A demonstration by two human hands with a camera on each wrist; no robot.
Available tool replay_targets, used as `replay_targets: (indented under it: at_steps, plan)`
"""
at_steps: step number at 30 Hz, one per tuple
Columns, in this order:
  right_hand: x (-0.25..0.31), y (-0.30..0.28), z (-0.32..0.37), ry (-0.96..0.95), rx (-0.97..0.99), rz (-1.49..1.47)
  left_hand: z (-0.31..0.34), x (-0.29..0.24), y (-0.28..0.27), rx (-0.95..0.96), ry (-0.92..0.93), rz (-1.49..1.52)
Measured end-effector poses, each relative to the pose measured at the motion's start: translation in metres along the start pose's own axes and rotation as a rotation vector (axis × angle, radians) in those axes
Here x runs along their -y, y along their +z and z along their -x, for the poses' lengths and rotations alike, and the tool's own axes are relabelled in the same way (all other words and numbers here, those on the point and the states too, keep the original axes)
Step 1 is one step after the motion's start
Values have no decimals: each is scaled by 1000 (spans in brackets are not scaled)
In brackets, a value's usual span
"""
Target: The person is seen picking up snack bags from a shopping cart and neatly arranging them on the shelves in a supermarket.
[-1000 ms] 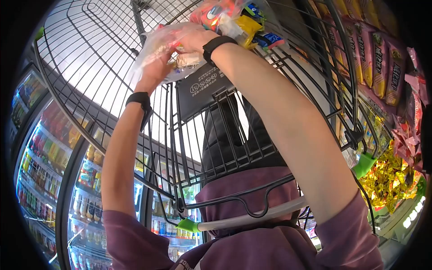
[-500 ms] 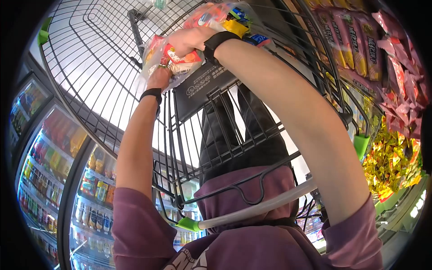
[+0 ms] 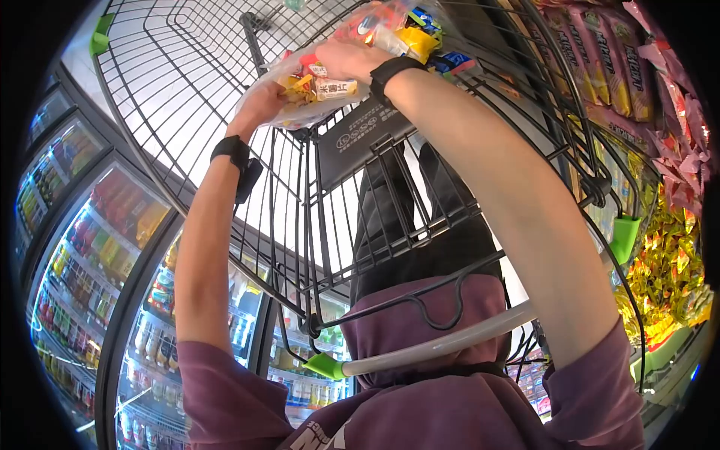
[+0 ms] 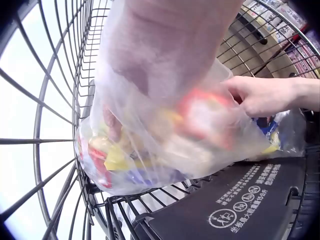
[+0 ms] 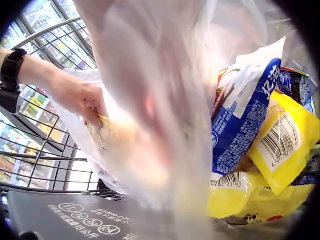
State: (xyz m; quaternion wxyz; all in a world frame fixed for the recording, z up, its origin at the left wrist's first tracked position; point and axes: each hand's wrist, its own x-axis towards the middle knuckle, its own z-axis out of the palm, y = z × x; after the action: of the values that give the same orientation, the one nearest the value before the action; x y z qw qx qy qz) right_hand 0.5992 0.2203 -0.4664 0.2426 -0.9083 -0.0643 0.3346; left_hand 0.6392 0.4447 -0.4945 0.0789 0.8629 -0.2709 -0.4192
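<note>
A clear plastic bag (image 3: 315, 86) full of bright snack packets hangs over the wire shopping cart (image 3: 187, 90), just above its black seat flap (image 3: 360, 135). My left hand (image 3: 259, 105) grips the bag's left end and my right hand (image 3: 345, 56) grips its top right. The left wrist view shows the bag (image 4: 160, 135) close up, with the right hand (image 4: 255, 95) pinching its side. In the right wrist view the left hand (image 5: 80, 97) clutches the bag (image 5: 150, 125) beside blue (image 5: 245, 115) and yellow packets (image 5: 280, 145).
A second clear bag of snacks (image 3: 397, 30) lies in the cart behind my right hand. The cart's handle (image 3: 450, 341) is close to my chest. Drink fridges (image 3: 82, 247) line the left; snack shelves (image 3: 652, 112) line the right.
Both hands kept hold of the bag, turning it so it now stretches more level between them. My left hand slid outward to the left end; the view shifted slightly.
</note>
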Motion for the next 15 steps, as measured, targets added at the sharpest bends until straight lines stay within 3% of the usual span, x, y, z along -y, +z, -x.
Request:
replay_targets:
  at_steps: [4, 6, 10, 13, 15]
  plan:
    - [0, 26, -17, -12, 149, -166, 16, -29, 1, -51, 122, -116]
    - [4, 35, -20, 14, 289, -99, 36, -66, -21, -43, 138, -156]
    - [14, 11, 9, -31, 166, -31, 48, -84, -43, 11, 150, -253]
    - [24, -29, 33, -138, 184, -104, 65, -101, -69, -29, 230, -116]
    - [36, -52, 43, -110, 242, -204, 80, -114, -89, -66, 260, -40]
